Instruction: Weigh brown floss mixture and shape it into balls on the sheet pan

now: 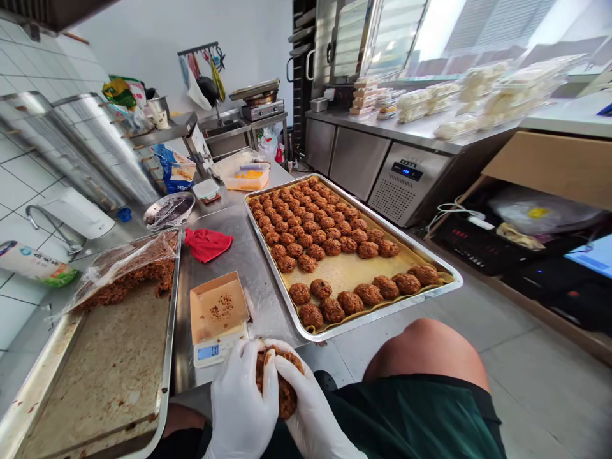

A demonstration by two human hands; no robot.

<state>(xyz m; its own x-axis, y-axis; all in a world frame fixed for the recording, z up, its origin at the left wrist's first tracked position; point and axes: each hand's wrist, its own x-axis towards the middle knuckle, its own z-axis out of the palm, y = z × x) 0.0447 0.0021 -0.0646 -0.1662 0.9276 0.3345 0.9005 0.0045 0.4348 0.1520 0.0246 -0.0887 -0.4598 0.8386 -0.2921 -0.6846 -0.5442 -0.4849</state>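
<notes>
Both my hands wear white gloves and cup one brown ball of shredded filling (287, 396) low in the view. My left hand (243, 395) wraps its left side, and my right hand (308, 401) closes round its right side, thumbs on top. Just beyond them sits a small digital scale (215, 352) reading 0.0, with a crumb-strewn cardboard tray (203, 312) on it. To the right, a metal baking tray (452, 280) with a yellow liner holds many similar brown balls (332, 247). On the left, another tray (95, 382) carries a loose brown mass (138, 280) under plastic film.
A red cloth (208, 245) lies on the steel table (258, 274) between the trays. Behind are a metal bowl (169, 207) and a plastic container (246, 177). A steel counter (382, 131) with stacked packages runs along the right, near an open cardboard box (549, 162).
</notes>
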